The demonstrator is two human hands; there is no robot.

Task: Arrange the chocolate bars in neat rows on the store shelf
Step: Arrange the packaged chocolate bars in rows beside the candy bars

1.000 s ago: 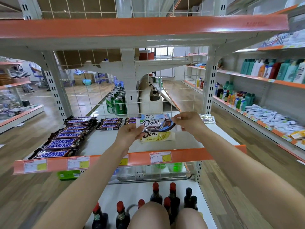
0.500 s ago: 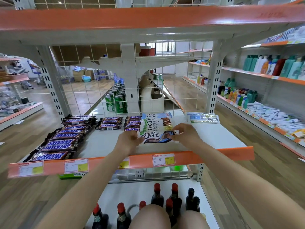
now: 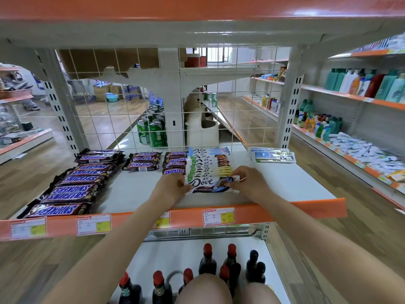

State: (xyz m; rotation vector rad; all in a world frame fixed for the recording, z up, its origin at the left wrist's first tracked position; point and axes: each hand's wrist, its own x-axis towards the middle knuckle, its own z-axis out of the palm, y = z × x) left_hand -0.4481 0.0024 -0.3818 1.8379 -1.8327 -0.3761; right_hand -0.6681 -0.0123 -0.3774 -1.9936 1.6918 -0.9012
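A white and blue Dove chocolate bar [image 3: 210, 183] lies flat at the near end of a row of overlapping Dove bars [image 3: 208, 163] on the white shelf [image 3: 135, 189]. My left hand [image 3: 169, 188] pinches its left end and my right hand [image 3: 249, 183] pinches its right end. Left of the Dove row, two short rows of Snickers bars [image 3: 142, 161] run toward the wire back. A long row of Snickers bars [image 3: 72, 187] fills the shelf's left side.
A small stack of blue and white packets [image 3: 271, 155] lies at the shelf's back right. An orange price rail [image 3: 285, 210] edges the front. Dark bottles [image 3: 208, 262] stand on the lower shelf. The upper shelf [image 3: 197, 23] hangs low overhead. Green cans [image 3: 153, 130] sit behind the wire grid.
Both hands brought the Dove bars down from mid-air onto the shelf, spreading them into an overlapping row. The camera moved closer and lower.
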